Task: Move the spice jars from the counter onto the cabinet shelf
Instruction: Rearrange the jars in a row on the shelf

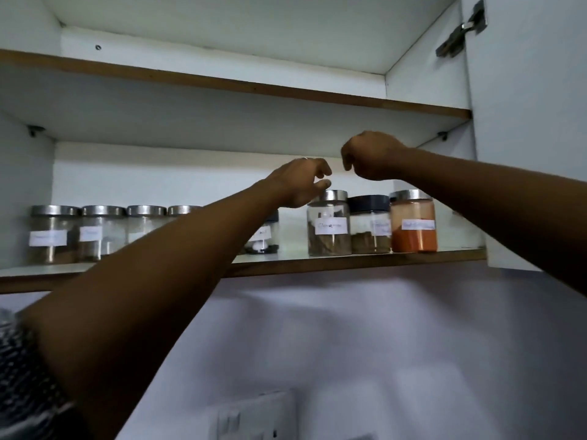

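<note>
Several labelled spice jars stand in a row on the lower cabinet shelf point(365, 261). At the right are a steel-lidded jar of brown sticks point(329, 231), a black-lidded jar point(370, 228) and a jar of orange powder point(413, 224). My left hand point(303, 182) hovers just above the steel lid of the brown jar, its fingers loosely curled and holding nothing. My right hand point(371, 157) hangs higher, above the black-lidded jar, with its fingers curled downward and empty. My left forearm hides part of another black-lidded jar point(265, 236).
More steel-lidded jars point(54, 235) fill the shelf's left end. The upper shelf point(254, 87) sits close above my hands. The open cabinet door point(527, 128) with its hinge point(460, 30) stands at the right. A wall switch plate point(254, 414) lies below.
</note>
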Demonstrator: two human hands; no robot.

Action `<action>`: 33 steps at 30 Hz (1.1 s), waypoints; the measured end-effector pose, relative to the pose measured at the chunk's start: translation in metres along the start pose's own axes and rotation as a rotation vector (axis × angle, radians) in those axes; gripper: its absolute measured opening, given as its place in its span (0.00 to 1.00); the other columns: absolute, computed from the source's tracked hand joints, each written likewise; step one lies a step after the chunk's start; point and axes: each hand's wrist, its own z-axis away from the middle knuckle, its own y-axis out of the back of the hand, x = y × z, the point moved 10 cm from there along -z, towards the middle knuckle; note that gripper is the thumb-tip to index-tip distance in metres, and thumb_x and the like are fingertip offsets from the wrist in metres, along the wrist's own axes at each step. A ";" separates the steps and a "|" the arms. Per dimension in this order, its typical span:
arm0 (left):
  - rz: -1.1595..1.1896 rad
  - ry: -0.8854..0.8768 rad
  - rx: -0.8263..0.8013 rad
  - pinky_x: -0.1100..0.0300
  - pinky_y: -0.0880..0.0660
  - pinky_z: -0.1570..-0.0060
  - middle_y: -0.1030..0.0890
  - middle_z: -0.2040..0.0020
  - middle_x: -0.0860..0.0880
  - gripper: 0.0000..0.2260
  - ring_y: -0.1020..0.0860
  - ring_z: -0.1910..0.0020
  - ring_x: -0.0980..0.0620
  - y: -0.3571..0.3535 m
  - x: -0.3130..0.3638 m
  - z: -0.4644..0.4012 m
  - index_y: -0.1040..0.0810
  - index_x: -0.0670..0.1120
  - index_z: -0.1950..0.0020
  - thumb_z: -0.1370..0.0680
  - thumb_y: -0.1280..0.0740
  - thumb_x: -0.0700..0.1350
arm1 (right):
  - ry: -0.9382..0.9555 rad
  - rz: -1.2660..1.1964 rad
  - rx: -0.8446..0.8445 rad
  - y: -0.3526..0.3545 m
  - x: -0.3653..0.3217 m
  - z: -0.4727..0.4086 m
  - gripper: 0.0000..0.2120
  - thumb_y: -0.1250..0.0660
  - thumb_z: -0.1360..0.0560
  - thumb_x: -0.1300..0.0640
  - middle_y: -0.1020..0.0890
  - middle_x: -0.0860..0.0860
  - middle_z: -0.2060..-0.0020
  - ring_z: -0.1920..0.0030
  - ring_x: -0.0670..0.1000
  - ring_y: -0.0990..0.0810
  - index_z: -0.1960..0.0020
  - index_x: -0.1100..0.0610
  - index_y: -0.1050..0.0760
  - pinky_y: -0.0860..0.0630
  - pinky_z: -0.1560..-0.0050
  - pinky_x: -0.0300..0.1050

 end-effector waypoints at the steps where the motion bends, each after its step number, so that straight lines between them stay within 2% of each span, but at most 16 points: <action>1: -0.013 0.002 -0.023 0.58 0.31 0.43 0.26 0.34 0.45 0.17 0.26 0.38 0.47 -0.006 0.007 -0.002 0.30 0.44 0.32 0.19 0.40 0.48 | -0.017 -0.024 -0.046 -0.006 0.008 0.007 0.12 0.41 0.24 0.66 0.20 0.60 0.45 0.43 0.58 0.23 0.44 0.61 0.22 0.26 0.42 0.54; 4: -0.075 0.045 -0.088 0.54 0.33 0.36 0.29 0.31 0.43 0.18 0.30 0.33 0.45 -0.023 0.018 -0.007 0.32 0.43 0.30 0.19 0.42 0.48 | -0.065 -0.060 -0.191 -0.026 0.022 0.027 0.17 0.42 0.23 0.67 0.24 0.57 0.37 0.36 0.57 0.27 0.36 0.61 0.26 0.31 0.38 0.48; 6: -0.089 0.095 -0.118 0.52 0.32 0.36 0.29 0.31 0.43 0.18 0.30 0.34 0.44 -0.033 0.018 -0.008 0.32 0.43 0.29 0.18 0.43 0.47 | -0.083 -0.072 -0.282 -0.040 0.027 0.039 0.19 0.40 0.23 0.66 0.27 0.58 0.34 0.35 0.57 0.29 0.33 0.61 0.30 0.32 0.37 0.47; 9: -0.109 0.117 -0.110 0.50 0.30 0.37 0.27 0.33 0.43 0.17 0.28 0.36 0.44 -0.038 0.014 -0.005 0.32 0.45 0.30 0.18 0.43 0.43 | -0.067 -0.096 -0.355 -0.059 0.023 0.048 0.18 0.40 0.23 0.65 0.26 0.59 0.36 0.38 0.58 0.27 0.34 0.61 0.29 0.29 0.39 0.49; 17: -0.109 0.111 -0.094 0.52 0.30 0.37 0.27 0.32 0.44 0.19 0.29 0.35 0.44 -0.039 0.009 -0.001 0.32 0.45 0.29 0.19 0.43 0.36 | -0.093 -0.169 -0.301 -0.070 0.023 0.049 0.17 0.39 0.26 0.66 0.22 0.60 0.42 0.43 0.59 0.24 0.37 0.62 0.26 0.26 0.44 0.52; 23: -0.144 0.119 -0.132 0.55 0.34 0.37 0.29 0.31 0.43 0.25 0.31 0.33 0.43 -0.046 -0.001 -0.001 0.36 0.44 0.27 0.23 0.44 0.29 | -0.094 -0.195 -0.272 -0.077 0.019 0.045 0.17 0.39 0.27 0.67 0.22 0.60 0.44 0.44 0.60 0.24 0.39 0.63 0.26 0.28 0.49 0.48; 29: -0.124 0.151 -0.176 0.55 0.35 0.36 0.31 0.29 0.43 0.28 0.33 0.31 0.43 -0.057 -0.016 -0.003 0.39 0.44 0.25 0.24 0.43 0.29 | -0.097 -0.207 -0.268 -0.091 0.013 0.034 0.15 0.39 0.26 0.67 0.21 0.60 0.45 0.45 0.59 0.24 0.40 0.63 0.26 0.29 0.52 0.46; 33: -0.098 0.182 -0.197 0.55 0.34 0.36 0.31 0.30 0.42 0.29 0.33 0.32 0.42 -0.067 -0.031 -0.006 0.41 0.44 0.25 0.25 0.43 0.28 | -0.103 -0.218 -0.246 -0.104 0.010 0.026 0.14 0.39 0.26 0.67 0.22 0.60 0.45 0.45 0.59 0.24 0.41 0.63 0.27 0.33 0.56 0.44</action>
